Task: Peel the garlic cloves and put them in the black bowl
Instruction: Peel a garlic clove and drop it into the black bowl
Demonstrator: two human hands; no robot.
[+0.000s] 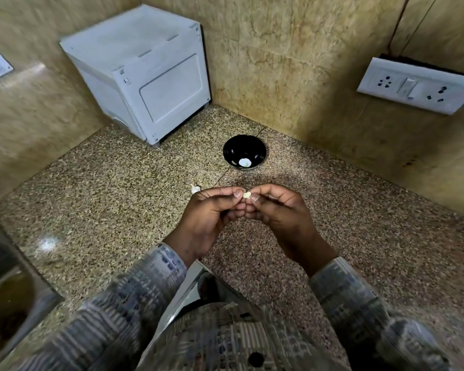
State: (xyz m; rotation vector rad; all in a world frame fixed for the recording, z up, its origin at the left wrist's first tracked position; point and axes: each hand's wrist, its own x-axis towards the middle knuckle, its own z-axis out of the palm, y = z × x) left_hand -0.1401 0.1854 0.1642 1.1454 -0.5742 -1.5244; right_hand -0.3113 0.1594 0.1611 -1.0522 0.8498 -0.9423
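Nearest, both hands were raised above the table (105, 188), with their fingertips meeting. The left hand (212, 212) and the right hand (280, 210) each pinched the same small clove (247, 194) between thumb and finger, so both grips were closed on it.

To peel it well, I judge, one grip should hold the clove firm while a nail of the other lifts the skin at the end and pulls it along. The squeeze should not be hard, because so small a clove may slip out.

Just behind the left hand, more garlic (195, 188) lay on the table. Farther away stood the bowl (232, 148), with one pale piece (244, 162) inside, probably a peeled clove.

No brand or writing could be read, neither on the white box (145, 76) in the corner nor on the socket plate (418, 85) on the wall.
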